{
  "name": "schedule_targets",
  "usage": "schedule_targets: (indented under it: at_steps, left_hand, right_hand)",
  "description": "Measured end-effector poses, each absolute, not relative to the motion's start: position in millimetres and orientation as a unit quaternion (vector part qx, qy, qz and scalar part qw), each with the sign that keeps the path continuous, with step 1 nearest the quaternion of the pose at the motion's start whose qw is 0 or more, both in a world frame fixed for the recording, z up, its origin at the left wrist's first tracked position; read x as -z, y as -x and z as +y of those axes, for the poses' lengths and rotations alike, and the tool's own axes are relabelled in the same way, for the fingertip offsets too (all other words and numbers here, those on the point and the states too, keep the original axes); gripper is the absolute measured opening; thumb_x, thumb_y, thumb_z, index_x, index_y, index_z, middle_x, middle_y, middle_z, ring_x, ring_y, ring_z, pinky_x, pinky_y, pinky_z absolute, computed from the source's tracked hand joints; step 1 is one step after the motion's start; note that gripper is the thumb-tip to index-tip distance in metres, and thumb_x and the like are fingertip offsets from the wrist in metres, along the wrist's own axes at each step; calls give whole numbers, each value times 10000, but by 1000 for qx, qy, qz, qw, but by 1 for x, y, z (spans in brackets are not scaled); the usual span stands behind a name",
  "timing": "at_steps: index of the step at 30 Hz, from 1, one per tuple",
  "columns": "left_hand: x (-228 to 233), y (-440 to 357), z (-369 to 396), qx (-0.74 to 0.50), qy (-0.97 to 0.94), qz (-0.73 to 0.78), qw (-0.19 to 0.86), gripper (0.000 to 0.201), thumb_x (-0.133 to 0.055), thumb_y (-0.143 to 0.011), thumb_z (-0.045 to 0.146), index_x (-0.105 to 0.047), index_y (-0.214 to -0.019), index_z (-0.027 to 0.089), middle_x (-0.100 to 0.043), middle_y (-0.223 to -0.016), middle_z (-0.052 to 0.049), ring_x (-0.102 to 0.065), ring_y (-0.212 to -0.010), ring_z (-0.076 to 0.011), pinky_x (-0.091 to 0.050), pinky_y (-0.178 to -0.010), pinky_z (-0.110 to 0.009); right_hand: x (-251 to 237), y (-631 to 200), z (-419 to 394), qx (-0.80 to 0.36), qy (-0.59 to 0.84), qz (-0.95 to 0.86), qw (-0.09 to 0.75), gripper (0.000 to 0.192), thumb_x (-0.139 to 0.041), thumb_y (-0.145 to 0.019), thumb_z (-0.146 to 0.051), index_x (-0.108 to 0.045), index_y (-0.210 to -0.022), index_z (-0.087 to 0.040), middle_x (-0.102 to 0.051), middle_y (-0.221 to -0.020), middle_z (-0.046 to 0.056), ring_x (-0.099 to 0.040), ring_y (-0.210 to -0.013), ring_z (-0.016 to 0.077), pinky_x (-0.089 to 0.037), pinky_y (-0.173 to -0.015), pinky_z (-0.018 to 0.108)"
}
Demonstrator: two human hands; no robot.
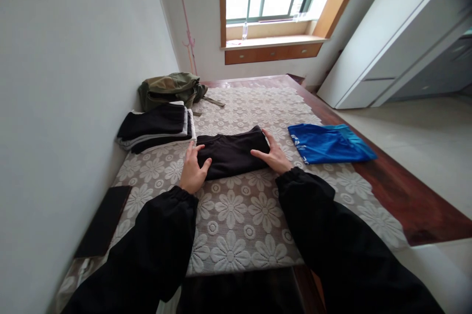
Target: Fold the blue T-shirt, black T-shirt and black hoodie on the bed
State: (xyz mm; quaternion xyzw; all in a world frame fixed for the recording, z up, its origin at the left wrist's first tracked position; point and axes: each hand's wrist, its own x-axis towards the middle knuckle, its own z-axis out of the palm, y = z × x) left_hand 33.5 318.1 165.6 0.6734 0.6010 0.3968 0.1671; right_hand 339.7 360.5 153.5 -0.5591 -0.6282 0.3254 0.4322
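White walls (pixel 92 33) frame a dark-red wooden counter (pixel 416 205) under a grey-and-white floral lace cloth (pixel 230 205). Folded black, grey and white clothes (pixel 158 122) sit stacked at left. A blue fabric garment (pixel 324 144), right, and a black cloth garment (pixel 232 154), center, look folded but unstacked. Left hand (pixel 193 169) and right hand (pixel 275 155) flank the black garment's ends, fingers spread, thumbs over it, partly covering both ends. Its inner layers are hidden, its type unclear.
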Motion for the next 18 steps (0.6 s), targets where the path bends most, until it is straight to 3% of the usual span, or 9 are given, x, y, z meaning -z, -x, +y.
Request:
schedule_targets:
  at_steps: [3, 8, 11, 15, 18]
  left_hand:
    - [-171, -36, 313, -352, -726, 586, 83, 510, -654, -947, 354, -540, -1436, 263, -200, -1750, -95, -275, -1582, -336, -335, -1259, -543]
    - [-175, -48, 301, -186, -862, 466, 69, 576, -488, -1043, 420, -401, -1594, 272, -346, -1709, -74, -202, -1611, -308, -155, -1307, -592]
    - [-173, -53, 296, -101, -904, 408, 75, 660, -502, -1032, 507, -340, -1633, 291, -321, -1717, -71, -206, -1604, -347, -122, -1297, -631]
    - [-177, -56, 293, -97, -919, 370, 99, 691, -531, -1022, 497, -315, -1642, 283, -324, -1712, -57, -182, -1606, -363, -109, -1289, -662]
    - [-180, -58, 291, -137, -925, 311, 170, 554, -508, -1044, 426, -451, -1571, 266, -485, -1627, -53, -281, -1585, -288, -213, -1301, -564]
  right_hand:
    - [-158, -337, 357, -317, 541, -654, 424, 966, -800, -763, -432, -368, -1619, -312, -400, -1672, 47, -356, -1544, 309, -247, -1299, 491]
    - [-155, -334, 357, -306, 540, -654, 432, 951, -775, -773, -374, -357, -1627, -330, -374, -1688, 11, -340, -1554, 301, -256, -1300, 483]
    - [-152, -333, 357, -309, 546, -643, 440, 946, -773, -766, -353, -370, -1621, -334, -398, -1676, 9, -371, -1538, 305, -272, -1294, 494]
    - [-152, -331, 358, -314, 543, -638, 447, 938, -764, -760, -344, -379, -1616, -342, -403, -1673, 4, -398, -1523, 301, -273, -1290, 508]
    - [-152, -331, 357, -317, 541, -636, 450, 927, -757, -764, -352, -385, -1613, -337, -398, -1675, 4, -370, -1539, 293, -274, -1291, 499]
